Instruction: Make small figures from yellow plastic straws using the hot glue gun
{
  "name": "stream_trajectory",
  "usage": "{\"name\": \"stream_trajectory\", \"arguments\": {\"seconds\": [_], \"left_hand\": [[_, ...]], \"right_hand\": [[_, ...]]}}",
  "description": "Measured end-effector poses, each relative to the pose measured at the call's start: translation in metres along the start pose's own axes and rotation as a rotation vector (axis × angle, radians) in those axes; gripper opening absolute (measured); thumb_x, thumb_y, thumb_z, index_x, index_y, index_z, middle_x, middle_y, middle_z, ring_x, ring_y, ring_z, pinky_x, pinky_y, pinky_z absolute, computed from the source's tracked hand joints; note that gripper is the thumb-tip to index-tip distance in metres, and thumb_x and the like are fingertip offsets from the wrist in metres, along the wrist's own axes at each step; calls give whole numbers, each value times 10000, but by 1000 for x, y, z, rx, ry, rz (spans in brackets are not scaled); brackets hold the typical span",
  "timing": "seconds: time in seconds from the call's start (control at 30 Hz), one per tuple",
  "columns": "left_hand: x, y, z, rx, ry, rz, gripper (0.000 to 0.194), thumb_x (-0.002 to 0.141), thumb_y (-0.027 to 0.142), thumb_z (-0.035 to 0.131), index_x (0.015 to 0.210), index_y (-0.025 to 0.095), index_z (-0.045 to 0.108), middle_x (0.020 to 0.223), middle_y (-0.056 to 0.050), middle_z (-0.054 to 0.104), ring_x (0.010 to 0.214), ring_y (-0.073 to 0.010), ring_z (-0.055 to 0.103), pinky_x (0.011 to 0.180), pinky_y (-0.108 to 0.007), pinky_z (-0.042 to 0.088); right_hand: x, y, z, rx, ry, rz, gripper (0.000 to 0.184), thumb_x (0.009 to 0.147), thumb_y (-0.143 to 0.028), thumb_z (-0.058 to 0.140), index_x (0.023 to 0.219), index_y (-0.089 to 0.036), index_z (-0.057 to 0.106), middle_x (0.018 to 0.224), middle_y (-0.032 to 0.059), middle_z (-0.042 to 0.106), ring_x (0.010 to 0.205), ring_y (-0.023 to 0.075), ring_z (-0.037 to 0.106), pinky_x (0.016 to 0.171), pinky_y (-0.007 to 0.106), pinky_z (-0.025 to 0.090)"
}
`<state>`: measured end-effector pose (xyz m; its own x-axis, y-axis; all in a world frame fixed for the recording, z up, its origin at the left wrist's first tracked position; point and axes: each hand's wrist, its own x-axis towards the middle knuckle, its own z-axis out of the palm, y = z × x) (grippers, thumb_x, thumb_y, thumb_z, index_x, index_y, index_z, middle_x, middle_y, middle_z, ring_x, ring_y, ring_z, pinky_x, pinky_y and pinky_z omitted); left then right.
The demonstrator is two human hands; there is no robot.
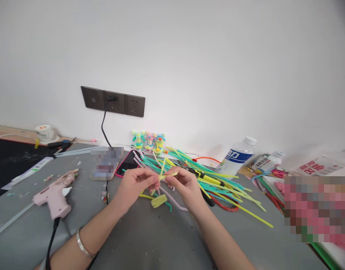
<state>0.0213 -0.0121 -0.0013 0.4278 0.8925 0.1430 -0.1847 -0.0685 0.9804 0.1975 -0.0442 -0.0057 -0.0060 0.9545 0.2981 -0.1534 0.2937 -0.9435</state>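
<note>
My left hand point(138, 185) and my right hand point(186, 187) meet over the grey table, their fingers pinching a pale yellow pipe cleaner point(162, 176) between them. One strand of it sticks up, and another end shows above my right thumb. The part inside the fingers is hidden. Just below lies a yellow coil of pipe cleaner point(159, 201), apart from both hands. Loose lilac and teal pipe cleaners run behind and beneath my fingers. Beyond my right hand spreads a pile of teal and yellow pipe cleaners point(234, 187), with yellow-and-black handled pliers point(210, 177) among them.
A pink glue gun point(53, 197) with a black cord lies at left. A pink-edged phone point(129, 162) rests behind my left hand. Several small pipe-cleaner figures point(148, 142) stand against the wall. A bottle point(236, 157) stands at right, near packets. Wall sockets point(113, 102) hold a plugged cable.
</note>
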Motion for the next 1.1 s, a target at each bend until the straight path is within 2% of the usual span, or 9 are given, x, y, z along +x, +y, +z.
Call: {"name": "stream_trajectory", "arguments": {"seconds": [0.17,0.3,0.37,0.57,0.7,0.77,0.93,1.1], "left_hand": [[0,0,0,26,1,9,257,786,395,756,694,155,743,631,-28,695,574,-112,585,572,-210,488],[-1,-2,2,-65,-59,-137,433,793,578,693,764,149,742,709,-60,717,624,-143,621,575,-232,502],[-1,-3,3,-100,-104,-207,485,803,618,660,780,140,737,735,-69,712,649,-149,633,575,-228,499],[-2,-2,4,-84,-172,-229,384,764,525,751,790,144,709,746,-40,686,630,-121,613,556,-201,468],[-2,-6,3,0,-210,-207,330,779,470,752,765,142,717,717,-40,682,583,-105,563,535,-197,456],[-2,-7,3,13,-224,-217,331,781,474,749,788,144,737,732,-52,690,599,-116,568,534,-202,460],[-5,-1,4,-112,-245,-314,422,802,539,705,717,129,753,727,-74,684,603,-121,562,536,-210,441],[-6,3,4,-156,-270,-390,396,775,519,743,760,124,761,760,-88,683,624,-128,560,527,-218,426]], "right_hand": [[0,1,0,6,3,39,182,788,-371,771,766,-197,720,661,-2,616,580,119,513,555,245,430],[0,4,-5,34,26,81,246,819,-430,733,771,-194,687,622,-20,574,567,115,486,548,241,396],[0,3,-7,29,10,102,263,841,-436,713,762,-189,667,619,-23,563,571,110,482,549,235,379],[1,1,-6,22,-53,115,291,832,-449,724,749,-184,638,629,-21,556,576,111,488,566,239,411],[2,-1,-5,-14,-47,114,322,800,-472,753,723,-190,618,627,-22,558,567,114,507,561,245,435],[1,-4,-4,-15,-85,132,340,788,-483,763,706,-192,607,623,-15,585,569,120,536,559,249,442],[0,-13,-1,21,-258,239,361,799,-515,744,717,-187,619,625,5,645,580,140,579,582,271,463],[-1,-12,-2,9,-240,258,361,818,-502,730,706,-182,604,609,-10,619,572,126,558,574,253,405]]}}
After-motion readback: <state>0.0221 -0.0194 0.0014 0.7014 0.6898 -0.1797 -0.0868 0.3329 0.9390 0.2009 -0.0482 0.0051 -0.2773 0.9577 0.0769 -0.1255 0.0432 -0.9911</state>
